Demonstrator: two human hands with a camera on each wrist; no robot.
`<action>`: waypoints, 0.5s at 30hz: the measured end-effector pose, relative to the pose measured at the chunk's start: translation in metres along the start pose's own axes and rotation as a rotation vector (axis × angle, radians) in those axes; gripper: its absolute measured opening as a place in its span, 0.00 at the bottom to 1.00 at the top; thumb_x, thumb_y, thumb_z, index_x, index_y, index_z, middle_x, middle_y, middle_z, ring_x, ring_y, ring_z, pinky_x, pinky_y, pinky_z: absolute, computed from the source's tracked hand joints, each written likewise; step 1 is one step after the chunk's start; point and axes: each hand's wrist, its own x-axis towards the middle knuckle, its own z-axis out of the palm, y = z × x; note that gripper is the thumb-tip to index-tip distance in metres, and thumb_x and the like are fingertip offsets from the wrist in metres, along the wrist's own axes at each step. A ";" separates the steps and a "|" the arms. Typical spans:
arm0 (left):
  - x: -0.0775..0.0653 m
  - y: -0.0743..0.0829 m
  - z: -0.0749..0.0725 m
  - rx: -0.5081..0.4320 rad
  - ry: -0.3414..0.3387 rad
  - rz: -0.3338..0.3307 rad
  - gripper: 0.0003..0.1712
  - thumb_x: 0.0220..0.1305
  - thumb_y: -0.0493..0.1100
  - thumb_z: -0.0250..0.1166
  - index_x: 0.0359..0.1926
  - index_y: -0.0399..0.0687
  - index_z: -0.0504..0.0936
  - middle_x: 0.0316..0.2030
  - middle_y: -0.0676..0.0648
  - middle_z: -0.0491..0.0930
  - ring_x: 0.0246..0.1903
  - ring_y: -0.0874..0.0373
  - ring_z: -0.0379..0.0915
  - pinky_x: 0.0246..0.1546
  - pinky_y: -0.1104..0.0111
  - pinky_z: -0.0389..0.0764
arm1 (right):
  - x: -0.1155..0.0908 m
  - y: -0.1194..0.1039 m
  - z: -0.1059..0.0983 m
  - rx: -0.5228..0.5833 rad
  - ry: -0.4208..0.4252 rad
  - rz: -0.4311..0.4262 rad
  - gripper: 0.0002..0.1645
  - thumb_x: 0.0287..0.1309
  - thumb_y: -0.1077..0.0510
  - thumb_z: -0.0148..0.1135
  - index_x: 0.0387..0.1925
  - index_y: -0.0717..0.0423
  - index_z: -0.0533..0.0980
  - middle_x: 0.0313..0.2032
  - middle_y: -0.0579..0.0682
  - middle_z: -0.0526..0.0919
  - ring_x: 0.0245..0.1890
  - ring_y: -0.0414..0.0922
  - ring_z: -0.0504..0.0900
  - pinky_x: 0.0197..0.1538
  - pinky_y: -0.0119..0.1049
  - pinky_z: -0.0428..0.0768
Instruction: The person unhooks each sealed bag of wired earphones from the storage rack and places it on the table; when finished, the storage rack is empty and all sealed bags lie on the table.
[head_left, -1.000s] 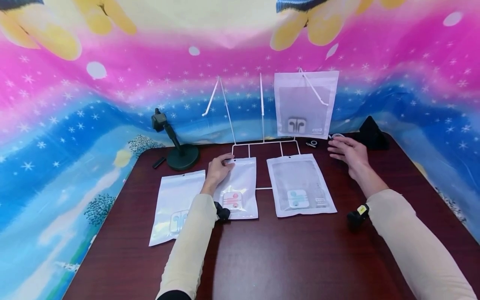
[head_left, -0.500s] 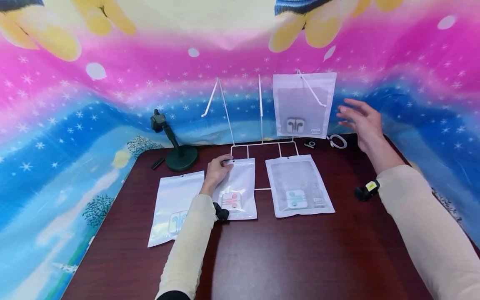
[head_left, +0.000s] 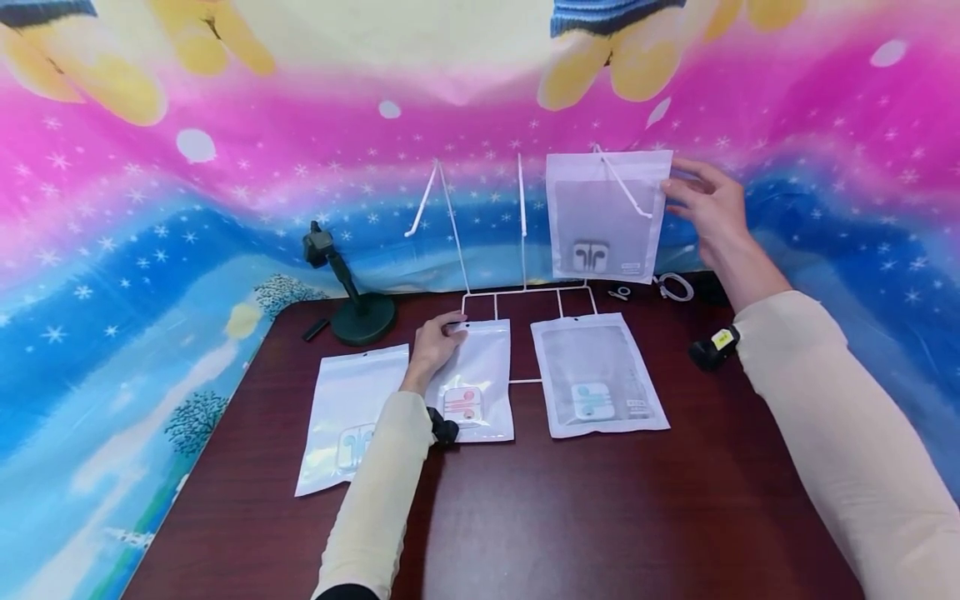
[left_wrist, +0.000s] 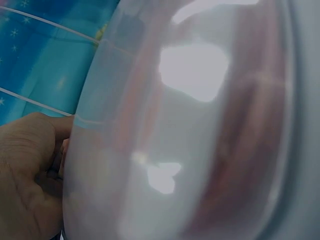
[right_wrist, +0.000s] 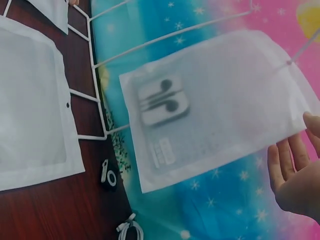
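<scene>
My right hand (head_left: 712, 204) is at the upper right edge of a frosted zip bag (head_left: 607, 208) with black earphones, which hangs on the right prong of a white wire rack (head_left: 525, 291). In the right wrist view, its thumb lies before the bag's edge and its fingers (right_wrist: 292, 157) behind. My left hand (head_left: 435, 350) grips the upper left edge of a zip bag (head_left: 480, 358) with pink earphones on the table. That bag's glossy front fills most of the left wrist view. Zip bags with mint earphones (head_left: 600, 358) and blue earphones (head_left: 360, 375) lie to either side, the latter partly under my left forearm.
A dark green stand (head_left: 363, 317) is at the back left, with a small black stick (head_left: 316, 329) beside it. A coiled white cable (head_left: 675, 287) and a small ring-shaped item (head_left: 620, 292) lie behind the rack's right side. A printed cloth (head_left: 300, 167) hangs behind the table.
My right hand has risen from near the table's back, swung out right, then come in left to the hanging bag's edge. My left hand has stayed in place.
</scene>
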 end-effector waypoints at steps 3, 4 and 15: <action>0.000 0.001 0.001 0.002 0.000 0.002 0.21 0.74 0.40 0.66 0.65 0.56 0.83 0.67 0.49 0.77 0.49 0.50 0.72 0.63 0.56 0.75 | 0.000 -0.003 0.006 -0.024 0.007 0.008 0.29 0.60 0.54 0.76 0.63 0.44 0.82 0.54 0.45 0.81 0.50 0.43 0.81 0.73 0.49 0.69; 0.000 0.001 0.001 0.001 0.000 0.002 0.21 0.74 0.40 0.66 0.65 0.56 0.83 0.67 0.48 0.77 0.49 0.50 0.72 0.63 0.56 0.75 | 0.000 -0.003 0.007 -0.036 0.010 0.007 0.28 0.60 0.54 0.76 0.63 0.45 0.82 0.52 0.44 0.80 0.49 0.42 0.80 0.73 0.48 0.70; 0.000 0.001 0.000 0.002 0.006 0.005 0.21 0.73 0.39 0.66 0.64 0.55 0.84 0.68 0.49 0.76 0.50 0.51 0.72 0.63 0.56 0.75 | -0.005 -0.002 0.009 -0.053 0.018 -0.004 0.22 0.60 0.54 0.76 0.56 0.48 0.86 0.41 0.44 0.84 0.30 0.40 0.86 0.35 0.28 0.84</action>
